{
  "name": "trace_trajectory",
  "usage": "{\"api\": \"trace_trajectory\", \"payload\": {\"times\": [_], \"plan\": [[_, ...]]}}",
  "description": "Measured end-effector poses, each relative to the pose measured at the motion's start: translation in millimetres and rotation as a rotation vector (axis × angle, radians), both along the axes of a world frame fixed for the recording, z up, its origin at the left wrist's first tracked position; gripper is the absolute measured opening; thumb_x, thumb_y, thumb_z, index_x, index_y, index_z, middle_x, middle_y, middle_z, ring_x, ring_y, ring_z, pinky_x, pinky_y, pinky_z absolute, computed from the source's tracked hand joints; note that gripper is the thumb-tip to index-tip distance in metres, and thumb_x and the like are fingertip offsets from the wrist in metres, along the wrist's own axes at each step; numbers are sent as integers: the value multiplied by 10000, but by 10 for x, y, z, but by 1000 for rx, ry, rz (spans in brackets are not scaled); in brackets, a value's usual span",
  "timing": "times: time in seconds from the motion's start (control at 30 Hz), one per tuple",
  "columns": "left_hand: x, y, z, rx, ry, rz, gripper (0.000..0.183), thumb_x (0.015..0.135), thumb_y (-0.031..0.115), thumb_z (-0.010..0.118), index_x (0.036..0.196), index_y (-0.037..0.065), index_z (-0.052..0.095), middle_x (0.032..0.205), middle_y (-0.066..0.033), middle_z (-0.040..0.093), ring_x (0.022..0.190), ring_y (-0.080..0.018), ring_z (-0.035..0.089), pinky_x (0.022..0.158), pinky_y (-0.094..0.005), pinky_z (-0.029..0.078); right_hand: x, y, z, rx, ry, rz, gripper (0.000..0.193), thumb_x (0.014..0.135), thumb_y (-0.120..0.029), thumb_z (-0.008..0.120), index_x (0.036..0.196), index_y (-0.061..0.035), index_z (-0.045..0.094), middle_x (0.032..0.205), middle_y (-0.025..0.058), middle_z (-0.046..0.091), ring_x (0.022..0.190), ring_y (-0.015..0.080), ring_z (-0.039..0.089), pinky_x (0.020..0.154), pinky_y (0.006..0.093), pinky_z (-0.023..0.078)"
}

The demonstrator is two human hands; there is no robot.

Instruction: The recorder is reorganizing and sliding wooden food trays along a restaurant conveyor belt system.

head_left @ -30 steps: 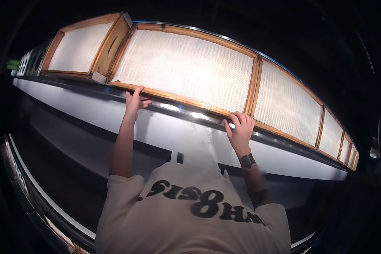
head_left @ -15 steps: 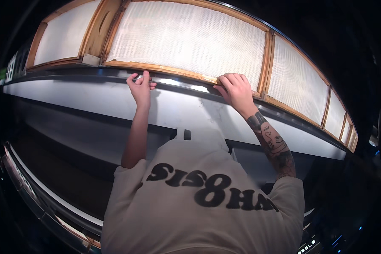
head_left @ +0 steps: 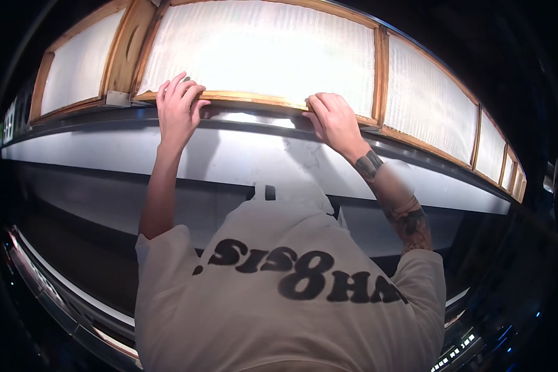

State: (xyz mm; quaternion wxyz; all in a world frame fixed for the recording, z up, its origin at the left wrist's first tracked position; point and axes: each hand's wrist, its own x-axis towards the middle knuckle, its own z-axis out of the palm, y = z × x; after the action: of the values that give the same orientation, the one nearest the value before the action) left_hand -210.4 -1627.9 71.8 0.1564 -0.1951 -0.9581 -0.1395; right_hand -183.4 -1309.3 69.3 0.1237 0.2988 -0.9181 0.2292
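A long wooden-framed mesh tray with a white, brightly lit net lies before me, its near rail toward my body. My left hand holds that rail near its left end, fingers over the top and thumb at the front. Farther right along the same rail, my right hand grips it with bent fingers above and the thumb below. The undersides of both grips are partly hidden. Beneath the rail runs a shiny metal edge.
Similar framed mesh panels adjoin it, one at the left and several to the right. A thick wooden divider stands by the left panel. Below the metal edge, a pale marbled front faces me. The surroundings are dark.
My left hand has moved left and up from the metal edge and taken hold of the wooden rail. My right hand stays on the rail. The view has shifted slightly.
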Motion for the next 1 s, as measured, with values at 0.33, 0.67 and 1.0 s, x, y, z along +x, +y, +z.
{"api": "trace_trajectory", "payload": {"times": [0.33, 0.67, 1.0], "plan": [[197, -20, 265, 38, -32, -111, 192, 722, 156, 656, 862, 62, 565, 839, -68, 536, 968, -251, 506, 964, -413, 300, 290, -5, 235, -8, -58, -44, 172, 750, -136, 628, 841, -35, 523, 785, 74, 521, 744, 237, 522, 695, 335, 423], [516, -154, 508, 52, -319, -117, 168, 733, 164, 659, 854, 63, 600, 817, -65, 551, 990, -261, 497, 1011, -445, 255, 724, -98, 350, -91, -238, -73, 183, 751, -127, 625, 858, -31, 513, 812, 76, 515, 763, 242, 513, 697, 342, 413], [163, -1207, 50, 190, -256, 772, 361, 789, 205, 633, 1046, -34, 548, 1030, -132, 573, 931, -232, 537, 812, -322, 411, 649, -38, 465, -129, -343, -133, 109, 782, -120, 617, 812, -15, 622, 776, 89, 593, 707, 225, 574, 641, 322, 459]]}}
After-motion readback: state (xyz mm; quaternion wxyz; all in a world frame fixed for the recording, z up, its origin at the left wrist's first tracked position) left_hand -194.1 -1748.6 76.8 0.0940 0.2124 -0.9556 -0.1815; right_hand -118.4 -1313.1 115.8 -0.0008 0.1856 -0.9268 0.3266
